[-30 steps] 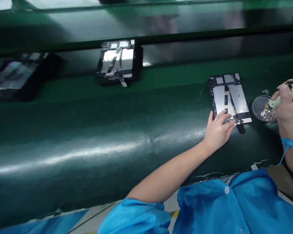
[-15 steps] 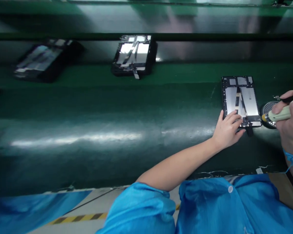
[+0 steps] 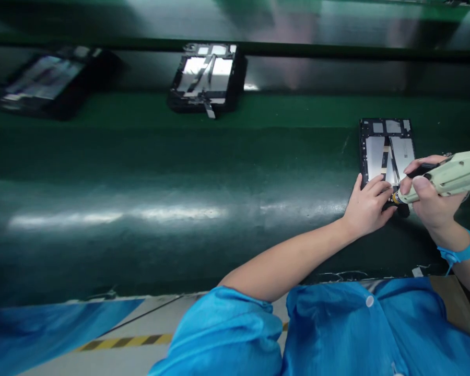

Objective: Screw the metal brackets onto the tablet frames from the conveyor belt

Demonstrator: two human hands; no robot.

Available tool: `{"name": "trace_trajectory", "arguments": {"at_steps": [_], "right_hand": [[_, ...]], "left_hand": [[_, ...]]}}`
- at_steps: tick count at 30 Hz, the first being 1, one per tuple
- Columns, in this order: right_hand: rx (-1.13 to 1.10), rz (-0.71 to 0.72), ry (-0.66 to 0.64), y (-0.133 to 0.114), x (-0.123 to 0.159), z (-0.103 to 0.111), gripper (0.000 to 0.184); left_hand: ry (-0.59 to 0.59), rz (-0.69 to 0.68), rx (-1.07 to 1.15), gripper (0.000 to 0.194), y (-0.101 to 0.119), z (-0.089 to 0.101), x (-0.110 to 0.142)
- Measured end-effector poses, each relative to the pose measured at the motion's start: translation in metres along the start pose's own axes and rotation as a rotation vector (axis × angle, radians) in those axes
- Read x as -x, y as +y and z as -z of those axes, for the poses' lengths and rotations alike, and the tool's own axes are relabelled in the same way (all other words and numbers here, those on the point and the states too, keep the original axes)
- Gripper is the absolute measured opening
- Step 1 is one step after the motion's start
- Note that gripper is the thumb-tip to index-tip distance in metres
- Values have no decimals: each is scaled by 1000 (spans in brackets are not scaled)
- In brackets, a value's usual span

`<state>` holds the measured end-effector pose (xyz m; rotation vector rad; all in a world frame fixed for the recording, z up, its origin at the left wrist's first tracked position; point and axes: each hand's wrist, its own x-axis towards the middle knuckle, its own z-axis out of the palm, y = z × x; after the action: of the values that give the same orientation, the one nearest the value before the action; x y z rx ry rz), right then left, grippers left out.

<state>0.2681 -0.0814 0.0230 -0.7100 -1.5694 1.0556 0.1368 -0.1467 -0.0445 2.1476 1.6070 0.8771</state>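
Note:
An opened tablet [image 3: 387, 149], black frame with silver plates inside, lies at the right of the green belt [image 3: 180, 172]. My left hand [image 3: 367, 204] rests on its near left corner, fingers laid flat on it. A pale green electric screwdriver [image 3: 444, 176] is gripped in my right hand [image 3: 429, 201], and its tip points left onto the tablet's near edge, close to my left fingertips. A blue strap [image 3: 458, 255] circles my right wrist.
Two more opened tablets lie farther back on the belt, one in the middle [image 3: 206, 77] and one at the far left [image 3: 47, 81]. The belt's near edge runs above a floor with a yellow-black stripe [image 3: 117, 342]. My blue sleeves fill the bottom.
My right hand has carried the screwdriver left from the round screw dish to the tablet's near edge, and the dish is now hidden. My left hand has stayed on the tablet.

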Motion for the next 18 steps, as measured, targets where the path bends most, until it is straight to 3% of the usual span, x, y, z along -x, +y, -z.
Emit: {"name": "trace_trajectory", "arguments": {"at_steps": [18], "right_hand": [[-52,-22,-43,12,11,0,19]], "left_hand": [[-13,12,-71,24,-4,-6,3]]}}
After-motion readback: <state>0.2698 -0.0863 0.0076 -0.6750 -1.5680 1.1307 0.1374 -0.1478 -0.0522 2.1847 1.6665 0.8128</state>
